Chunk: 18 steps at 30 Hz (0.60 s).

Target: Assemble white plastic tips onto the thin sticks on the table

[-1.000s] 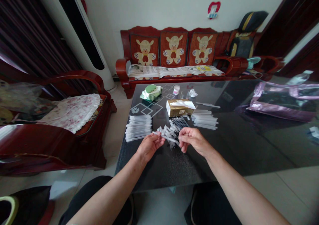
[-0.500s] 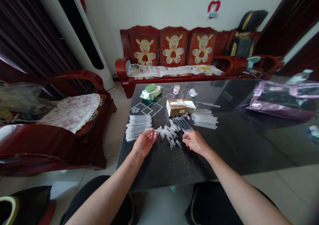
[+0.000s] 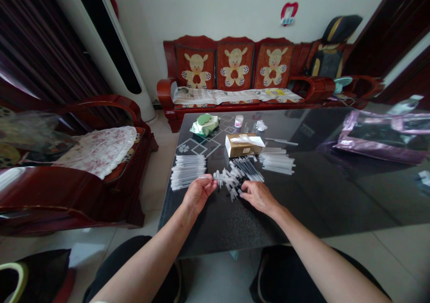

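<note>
My left hand [image 3: 199,194] is closed in a pinch on a thin whitish pen barrel [image 3: 203,177], held level above the table. To its left lies a row of assembled-looking pens [image 3: 188,168] with black ends. My right hand [image 3: 258,195] has its thumb and forefinger curled at the right edge of a pile of small white and black pen parts [image 3: 231,182], seemingly caps and tips. Whatever its fingertips grip is too small to make out. Just behind the right hand lies a bundle of dark pen refills [image 3: 249,168]. Empty white barrels [image 3: 277,161] are stacked farther right.
On the dark glossy table [image 3: 221,231] stand a tissue box [image 3: 245,145], a green wipes pack [image 3: 204,125], a small white tub [image 3: 238,121] and a crumpled tissue [image 3: 261,125]. A pink-edged clear bag [image 3: 379,135] lies at right. Behind is a wooden sofa [image 3: 231,70].
My right hand has moved left and slightly down from the refills to the pile of small parts. My left hand has shifted slightly right, keeping the pen barrel.
</note>
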Tool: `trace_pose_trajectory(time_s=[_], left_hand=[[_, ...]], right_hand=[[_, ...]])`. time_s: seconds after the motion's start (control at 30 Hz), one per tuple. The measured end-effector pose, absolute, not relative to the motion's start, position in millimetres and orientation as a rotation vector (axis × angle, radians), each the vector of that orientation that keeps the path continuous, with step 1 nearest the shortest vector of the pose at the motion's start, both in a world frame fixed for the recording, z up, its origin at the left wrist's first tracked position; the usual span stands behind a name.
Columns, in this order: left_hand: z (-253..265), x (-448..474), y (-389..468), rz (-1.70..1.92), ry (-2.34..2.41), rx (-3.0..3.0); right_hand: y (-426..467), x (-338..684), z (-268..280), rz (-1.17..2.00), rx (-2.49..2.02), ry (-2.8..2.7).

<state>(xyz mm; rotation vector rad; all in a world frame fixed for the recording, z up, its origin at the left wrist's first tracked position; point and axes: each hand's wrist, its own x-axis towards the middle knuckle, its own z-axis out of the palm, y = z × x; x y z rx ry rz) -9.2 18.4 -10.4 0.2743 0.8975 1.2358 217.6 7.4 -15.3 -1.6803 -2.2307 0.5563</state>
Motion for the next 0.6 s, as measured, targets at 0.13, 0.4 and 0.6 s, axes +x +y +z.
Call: trace_pose_trajectory(time_s=[0.13,0.4,0.6], left_hand=[[-13.2,-8.5,17.3,1.215,0.885,0.309],[-13.5,-4.3,14.8,1.209,0.881,0.362],[-12.4,-3.4,13.2,1.195,0.888,0.387]], right_hand=[[9.8,213.1,-19.1,0.510,-1.675,-2.241],[13.6,217.4,-19.4,0.796,-1.612,-1.981],[16.1,222.6,-14.7,1.125,-1.708,-1.634]])
